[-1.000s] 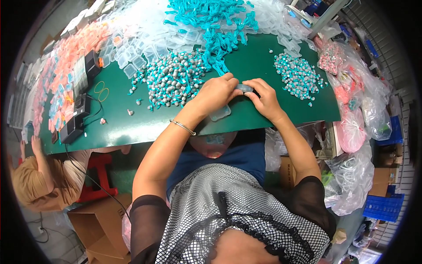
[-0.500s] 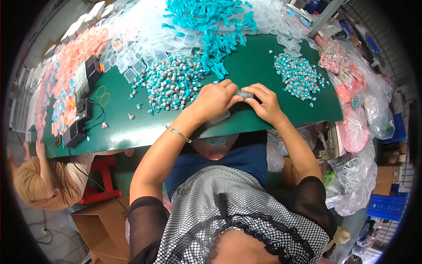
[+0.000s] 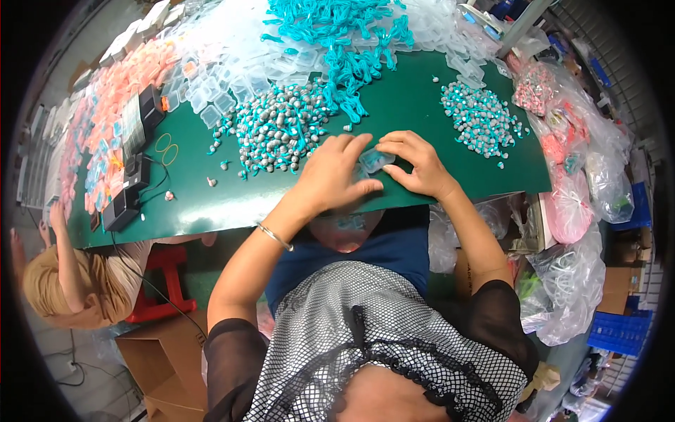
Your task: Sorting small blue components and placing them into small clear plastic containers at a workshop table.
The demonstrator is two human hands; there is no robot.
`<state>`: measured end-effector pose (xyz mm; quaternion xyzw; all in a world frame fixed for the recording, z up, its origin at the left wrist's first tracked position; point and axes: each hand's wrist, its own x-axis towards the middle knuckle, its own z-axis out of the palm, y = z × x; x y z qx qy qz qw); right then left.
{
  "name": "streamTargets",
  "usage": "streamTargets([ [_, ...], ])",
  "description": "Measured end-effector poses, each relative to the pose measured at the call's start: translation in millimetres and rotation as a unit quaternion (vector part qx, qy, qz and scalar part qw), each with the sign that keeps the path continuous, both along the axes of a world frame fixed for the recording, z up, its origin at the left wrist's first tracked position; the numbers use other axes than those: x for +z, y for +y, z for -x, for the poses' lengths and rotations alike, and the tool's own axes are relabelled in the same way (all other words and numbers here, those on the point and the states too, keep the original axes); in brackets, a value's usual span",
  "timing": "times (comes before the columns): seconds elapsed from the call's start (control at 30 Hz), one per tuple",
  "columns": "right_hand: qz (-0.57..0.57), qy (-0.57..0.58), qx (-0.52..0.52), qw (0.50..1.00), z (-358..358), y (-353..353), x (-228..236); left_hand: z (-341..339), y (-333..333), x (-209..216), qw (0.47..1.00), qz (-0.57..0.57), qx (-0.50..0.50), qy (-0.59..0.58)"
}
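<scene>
My right hand (image 3: pixel 420 166) grips a small clear plastic case (image 3: pixel 375 161) between fingers and thumb, just above the green table (image 3: pixel 415 91). Something teal shows inside the case. My left hand (image 3: pixel 336 172) is beside it on the left, its thumb and fingers spread apart and holding nothing I can see. Beyond my left hand lies a heap of small grey-and-teal plug-like pieces (image 3: pixel 281 130). A second, smaller heap of similar pieces (image 3: pixel 478 119) lies to the right of my right hand. Teal cords (image 3: pixel 344 63) are bundled at the back.
Many clear plastic cases (image 3: pixel 242 88) are piled along the back. Pink pieces (image 3: pixel 130 81) and black boxes (image 3: pixel 121 211) stand at the left, near another person (image 3: pixel 81 281). Plastic bags (image 3: pixel 566 197) crowd the right edge. A cardboard box (image 3: pixel 165 366) sits below.
My left hand has come away from the case and spread its fingers. The case, earlier pinched between both hands, is now in my right hand, tilted, with its teal contents visible.
</scene>
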<state>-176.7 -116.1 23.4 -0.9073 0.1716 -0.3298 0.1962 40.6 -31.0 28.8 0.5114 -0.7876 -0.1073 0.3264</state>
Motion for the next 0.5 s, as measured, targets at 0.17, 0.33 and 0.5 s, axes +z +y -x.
streamTargets([
  [0.17,-0.028,-0.024,-0.001,0.999,-4.5,-0.9,2.8,21.6,16.4,-2.7,0.993,0.044,0.092,-0.059],
  [0.33,-0.069,-0.032,-0.032,0.997,-9.2,1.6,-1.9,29.9,8.0,-25.5,0.990,0.034,0.128,-0.052],
  [0.5,-0.062,-0.026,-0.083,0.994,2.0,5.1,2.8,-11.8,27.1,-3.9,0.969,0.104,0.087,0.204],
])
